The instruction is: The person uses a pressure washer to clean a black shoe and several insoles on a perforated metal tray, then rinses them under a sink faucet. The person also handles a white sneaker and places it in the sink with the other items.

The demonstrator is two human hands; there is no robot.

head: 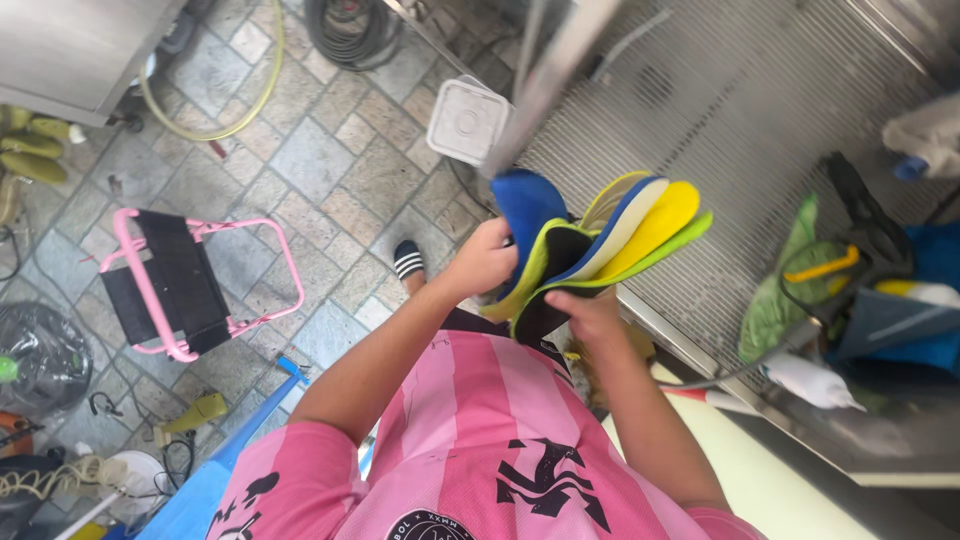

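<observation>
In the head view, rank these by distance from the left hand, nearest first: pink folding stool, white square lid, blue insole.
From the left hand:
1. Blue insole, touching the hand, just to its right.
2. White square lid, on the floor above the hand.
3. Pink folding stool, far to the left on the paving.
</observation>
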